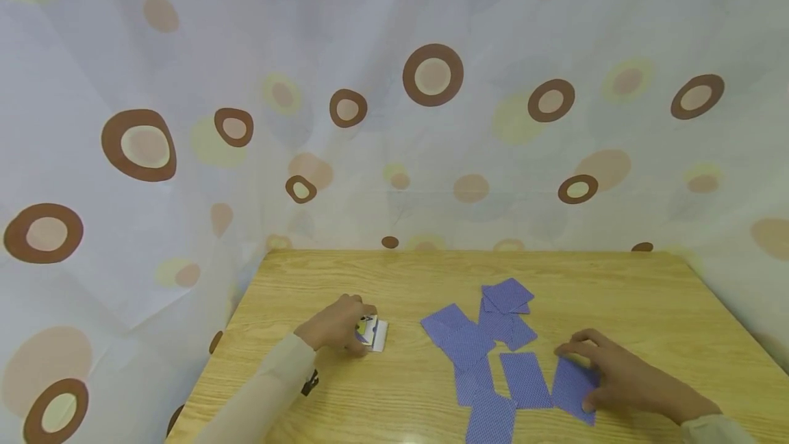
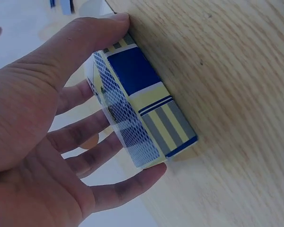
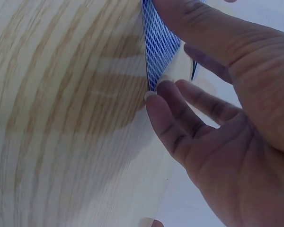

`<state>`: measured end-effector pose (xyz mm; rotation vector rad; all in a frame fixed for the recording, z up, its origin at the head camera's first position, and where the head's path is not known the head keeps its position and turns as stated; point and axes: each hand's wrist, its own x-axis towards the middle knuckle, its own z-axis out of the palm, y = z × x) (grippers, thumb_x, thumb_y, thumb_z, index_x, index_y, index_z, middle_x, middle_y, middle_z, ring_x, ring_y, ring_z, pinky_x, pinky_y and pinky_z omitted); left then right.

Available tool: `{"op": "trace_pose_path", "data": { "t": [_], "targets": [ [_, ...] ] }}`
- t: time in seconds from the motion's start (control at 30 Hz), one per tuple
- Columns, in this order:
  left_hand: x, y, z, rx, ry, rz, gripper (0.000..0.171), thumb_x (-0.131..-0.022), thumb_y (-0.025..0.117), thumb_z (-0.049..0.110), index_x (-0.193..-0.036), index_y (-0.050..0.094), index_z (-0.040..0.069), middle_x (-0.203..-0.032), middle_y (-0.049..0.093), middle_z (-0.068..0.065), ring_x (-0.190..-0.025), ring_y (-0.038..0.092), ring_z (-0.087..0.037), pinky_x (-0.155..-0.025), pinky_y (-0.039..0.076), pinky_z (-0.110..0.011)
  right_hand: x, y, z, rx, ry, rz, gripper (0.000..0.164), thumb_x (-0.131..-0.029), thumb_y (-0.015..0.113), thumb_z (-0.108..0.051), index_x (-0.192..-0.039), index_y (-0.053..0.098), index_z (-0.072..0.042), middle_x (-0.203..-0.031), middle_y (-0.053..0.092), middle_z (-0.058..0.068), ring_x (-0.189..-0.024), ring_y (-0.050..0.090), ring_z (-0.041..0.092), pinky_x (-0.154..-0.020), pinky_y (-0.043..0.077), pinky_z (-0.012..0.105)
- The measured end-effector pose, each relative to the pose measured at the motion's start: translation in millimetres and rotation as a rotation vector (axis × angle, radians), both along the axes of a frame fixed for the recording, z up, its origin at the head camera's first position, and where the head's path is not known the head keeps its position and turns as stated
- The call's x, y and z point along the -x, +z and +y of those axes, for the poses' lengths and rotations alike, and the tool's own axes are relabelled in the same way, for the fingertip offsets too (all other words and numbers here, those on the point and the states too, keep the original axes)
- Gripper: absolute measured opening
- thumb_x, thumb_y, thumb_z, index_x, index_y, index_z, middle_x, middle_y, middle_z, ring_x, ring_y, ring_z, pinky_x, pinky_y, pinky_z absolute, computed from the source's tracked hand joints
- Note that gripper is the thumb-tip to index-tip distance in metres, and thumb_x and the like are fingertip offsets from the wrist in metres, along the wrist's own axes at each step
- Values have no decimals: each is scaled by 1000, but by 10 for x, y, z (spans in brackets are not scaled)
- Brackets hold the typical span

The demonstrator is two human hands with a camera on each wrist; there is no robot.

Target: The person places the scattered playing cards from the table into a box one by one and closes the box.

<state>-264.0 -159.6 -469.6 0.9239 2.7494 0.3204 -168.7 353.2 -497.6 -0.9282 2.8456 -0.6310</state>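
Note:
On the table's left side, my left hand (image 1: 335, 325) holds a small card box (image 1: 380, 336). In the left wrist view, the thumb grips one end of the patterned box (image 2: 135, 73) and the fingers reach around to its other side and end. At the right, my right hand (image 1: 635, 377) pinches a blue-backed playing card (image 1: 570, 388) by its edges, thumb at the near edge and fingertips at the far one. The right wrist view shows the card (image 3: 160, 45) low over the wood between thumb and fingertips.
Several face-down playing cards (image 1: 466, 347) lie scattered and overlapping between the hands. One card (image 1: 526, 381) lies right beside the held one. A spotted sheet (image 1: 431, 149) hangs behind and beside the wooden table (image 1: 345, 273). A small black object (image 1: 310, 383) shows by the left wrist.

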Motion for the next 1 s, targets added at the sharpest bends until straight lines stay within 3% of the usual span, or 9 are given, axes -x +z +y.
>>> {"op": "trace_pose_path", "data": {
  "t": [0.13, 0.2, 0.43, 0.63, 0.8, 1.0],
  "targets": [
    [-7, -35, -7, 36, 30, 21, 69, -76, 93, 30, -135, 65, 9, -112, 58, -7, -93, 44, -20, -67, 46, -32, 5, 3, -10, 49, -39, -79, 73, -75, 87, -47, -131, 64, -5, -112, 47, 9, -83, 43, 5, -67, 44, 25],
    [-12, -50, -10, 39, 40, 24, 69, -76, 93, 32, -135, 65, 10, -113, 58, -7, -93, 44, -20, -66, 46, -33, -1, 10, -17, 65, -56, -110, 76, -74, 88, -48, -131, 64, -4, -111, 45, 9, -81, 41, 5, -66, 42, 24],
    [-38, -58, -31, 10, 56, 41, 71, -76, 91, 32, -137, 63, 9, -118, 59, -10, -95, 45, -21, -65, 46, -33, -8, 65, 6, 120, 21, -219, 80, -69, 93, -42, -133, 57, -10, -120, 36, 18, -78, 43, 6, -64, 43, 24],
    [-33, -83, -33, 9, 78, 66, 71, -78, 90, 35, -139, 62, 11, -121, 60, -10, -96, 47, -22, -65, 47, -35, 49, 92, 2, 76, 25, -221, 65, -66, 93, -44, -110, 54, -17, -108, 33, 10, -87, 43, 12, -72, 44, 24],
    [-42, -81, -22, 11, 102, 74, 71, -79, 90, 37, -140, 62, 11, -123, 60, -11, -98, 48, -23, -67, 47, -38, 73, 70, 19, 65, 34, -220, 65, -65, 91, -47, -99, 46, -15, -103, 36, 5, -90, 41, 9, -75, 44, 25],
    [-68, -70, -20, -6, 110, 87, 72, -80, 89, 37, -140, 62, 10, -125, 60, -13, -100, 50, -26, -70, 49, -42, 17, 39, 37, -19, -93, -150, 67, -60, 92, -53, -100, 50, -20, -94, 51, -6, -87, 38, 20, -69, 39, 26]
  ]
}}
